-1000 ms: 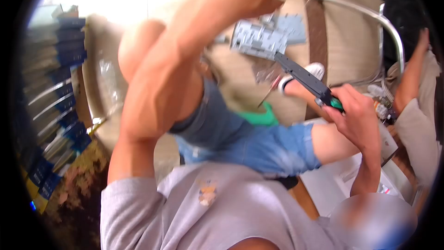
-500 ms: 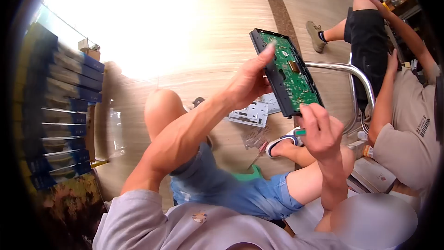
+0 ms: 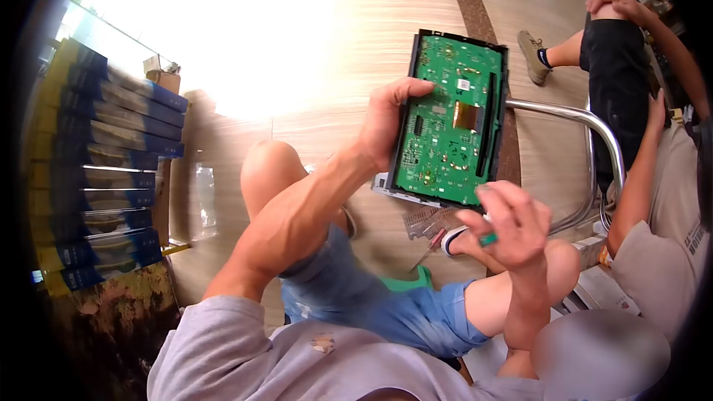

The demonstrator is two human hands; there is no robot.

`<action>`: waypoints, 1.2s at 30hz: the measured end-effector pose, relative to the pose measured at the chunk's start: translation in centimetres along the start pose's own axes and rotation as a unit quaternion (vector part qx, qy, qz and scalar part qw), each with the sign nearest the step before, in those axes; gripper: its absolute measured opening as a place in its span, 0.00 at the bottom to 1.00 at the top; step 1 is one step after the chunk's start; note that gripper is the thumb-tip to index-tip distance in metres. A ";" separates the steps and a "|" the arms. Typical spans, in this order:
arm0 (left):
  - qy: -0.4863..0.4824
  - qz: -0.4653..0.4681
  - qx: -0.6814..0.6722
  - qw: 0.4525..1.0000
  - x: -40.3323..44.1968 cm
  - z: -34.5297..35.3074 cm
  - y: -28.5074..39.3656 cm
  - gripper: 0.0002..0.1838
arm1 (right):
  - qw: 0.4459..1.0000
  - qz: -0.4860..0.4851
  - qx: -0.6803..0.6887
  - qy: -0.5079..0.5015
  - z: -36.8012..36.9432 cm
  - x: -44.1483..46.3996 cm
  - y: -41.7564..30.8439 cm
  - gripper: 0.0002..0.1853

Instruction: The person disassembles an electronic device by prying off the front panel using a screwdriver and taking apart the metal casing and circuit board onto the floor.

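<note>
A green circuit board [image 3: 445, 152] in a black frame is held up in front of me, its component side facing me. My left hand [image 3: 385, 120] grips its left edge, with the thumb lying over the front. An amber flat ribbon piece [image 3: 468, 115] sits near the board's middle. By the lower right corner of the board is my right hand [image 3: 516, 223], its fingers curled around a small green tool [image 3: 488, 239], mostly hidden in the grip. Whether the fingertips touch the frame I cannot tell. Behind the board, a silver metal plate [image 3: 394, 191] lies partly covered.
A red-handled screwdriver [image 3: 434, 241] lies on the floor beside a sheet of small parts [image 3: 422, 221]. A chrome tube frame [image 3: 587, 115] curves at the right, where a person in black shorts [image 3: 616, 67] sits. Blue boxes [image 3: 126, 156] are stacked at the left.
The board has turned so its component side faces me more squarely. My right hand's fingers have loosened and shifted slightly downward from the board's lower corner.
</note>
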State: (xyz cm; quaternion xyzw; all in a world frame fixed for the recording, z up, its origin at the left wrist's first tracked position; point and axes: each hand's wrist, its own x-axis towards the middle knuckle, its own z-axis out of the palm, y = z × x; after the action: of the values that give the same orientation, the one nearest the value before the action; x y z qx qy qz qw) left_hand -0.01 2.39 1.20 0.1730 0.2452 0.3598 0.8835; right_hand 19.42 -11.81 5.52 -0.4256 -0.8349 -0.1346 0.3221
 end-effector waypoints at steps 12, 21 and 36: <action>-0.004 -0.018 0.086 0.996 -0.2 1.0 -0.7 0.19 | 0.938 0.302 0.110 0.133 -1.3 -0.7 1.5 0.41; 0.014 -0.003 0.083 0.996 -0.3 1.6 -1.2 0.19 | 0.921 0.345 0.130 0.126 -0.9 -1.6 1.7 0.38; 0.004 -0.046 0.059 0.997 0.0 0.6 -1.4 0.18 | 0.929 0.317 0.135 0.138 -1.6 0.1 0.0 0.11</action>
State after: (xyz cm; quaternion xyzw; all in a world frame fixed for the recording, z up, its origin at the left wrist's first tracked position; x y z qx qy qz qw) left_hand 1.10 1.42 1.04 0.2115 0.2774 0.3043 0.8864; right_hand 20.00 -12.53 6.79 -0.5978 -0.6141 0.0315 0.5143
